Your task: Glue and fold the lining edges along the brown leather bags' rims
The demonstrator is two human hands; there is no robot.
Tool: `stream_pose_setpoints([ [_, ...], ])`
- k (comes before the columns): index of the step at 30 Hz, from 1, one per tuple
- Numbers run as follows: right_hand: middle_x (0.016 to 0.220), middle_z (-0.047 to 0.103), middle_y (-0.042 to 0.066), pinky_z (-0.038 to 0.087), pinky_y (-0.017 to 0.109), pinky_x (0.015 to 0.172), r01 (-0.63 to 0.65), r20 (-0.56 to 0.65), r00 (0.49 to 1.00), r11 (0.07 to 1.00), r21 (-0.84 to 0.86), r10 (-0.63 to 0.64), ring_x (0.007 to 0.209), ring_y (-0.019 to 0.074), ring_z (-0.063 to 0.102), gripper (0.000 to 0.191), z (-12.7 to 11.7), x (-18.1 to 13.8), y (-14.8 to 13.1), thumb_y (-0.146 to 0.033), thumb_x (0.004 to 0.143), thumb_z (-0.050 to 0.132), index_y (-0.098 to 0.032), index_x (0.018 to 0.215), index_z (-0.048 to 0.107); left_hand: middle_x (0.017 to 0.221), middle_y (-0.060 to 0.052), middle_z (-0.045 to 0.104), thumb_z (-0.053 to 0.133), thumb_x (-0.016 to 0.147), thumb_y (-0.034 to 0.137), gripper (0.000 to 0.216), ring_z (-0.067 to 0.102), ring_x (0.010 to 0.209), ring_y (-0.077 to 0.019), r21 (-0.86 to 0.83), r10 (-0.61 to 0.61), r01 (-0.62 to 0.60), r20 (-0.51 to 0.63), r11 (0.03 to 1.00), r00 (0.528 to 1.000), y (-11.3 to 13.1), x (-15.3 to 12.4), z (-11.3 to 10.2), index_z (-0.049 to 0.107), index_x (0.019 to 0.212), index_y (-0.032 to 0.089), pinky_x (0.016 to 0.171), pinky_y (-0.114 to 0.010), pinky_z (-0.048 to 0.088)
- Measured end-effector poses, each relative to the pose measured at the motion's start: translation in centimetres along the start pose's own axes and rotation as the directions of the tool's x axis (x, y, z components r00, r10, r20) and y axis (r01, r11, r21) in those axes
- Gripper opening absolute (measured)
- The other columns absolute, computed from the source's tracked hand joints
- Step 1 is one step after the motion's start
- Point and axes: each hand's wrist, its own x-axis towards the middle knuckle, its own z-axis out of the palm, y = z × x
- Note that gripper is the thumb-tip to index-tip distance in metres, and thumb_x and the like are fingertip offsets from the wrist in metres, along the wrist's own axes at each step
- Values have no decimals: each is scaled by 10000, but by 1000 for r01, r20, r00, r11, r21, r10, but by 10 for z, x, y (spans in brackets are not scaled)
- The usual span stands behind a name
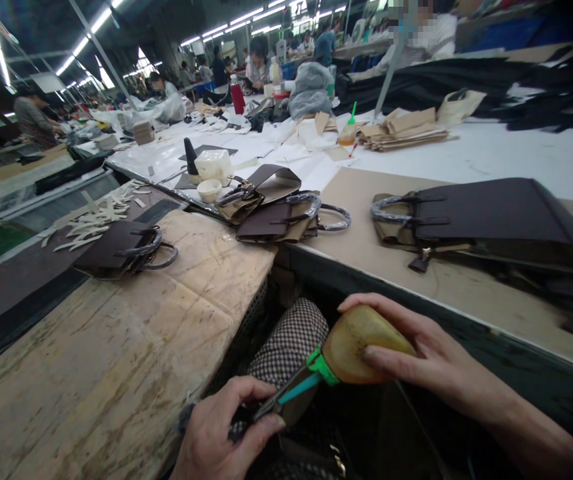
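My right hand (416, 353) is wrapped round a yellowish squeeze bottle (361, 343), tilted so its green-blue nozzle points down and left. The nozzle tip touches or nearly touches the edge of a dark handbag (294, 400) over my lap. That edge is pinched between the thumb and fingers of my left hand (236, 420). Most of the bag is in shadow or hidden behind my hands, and a gold-coloured metal part (337, 460) shows low down. I cannot tell whether liquid is leaving the nozzle.
A worn board (206, 293) lies at left, with a dark handbag (116, 247) and pale strips (96, 217) at its far side. More handbags (276, 220) lie at the table corner, another (491, 213) at right. Behind are a glue bottle (348, 133), brown sheets (401, 128) and co-workers.
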Motion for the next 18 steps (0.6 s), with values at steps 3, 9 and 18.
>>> stream_pose_setpoints([
  [3,1060,671,25,551,287,750,11,4,1000,1000,-4,-11,922,248,648,466,0,3,-3,-463,818,686,-300,1229,539,912,6,743,706,852,245,175,715,806,-154,2,36,-36,72,999,997,6,6,-5,676,1024,238,747,-203,590],
  [9,1050,672,6,543,267,768,8,18,1000,1000,3,-8,937,237,653,451,2,11,-15,-447,824,701,-293,1223,559,914,-25,725,691,855,196,172,705,821,-165,35,111,-117,132,993,985,14,13,-7,666,1025,202,740,-219,587],
  [18,1018,684,14,535,275,703,-39,42,998,999,-13,39,903,246,646,460,3,22,-22,-505,815,694,-265,1193,590,941,-69,735,602,867,71,237,716,868,-191,88,288,-290,38,953,957,7,10,7,639,1070,186,797,-266,596],
])
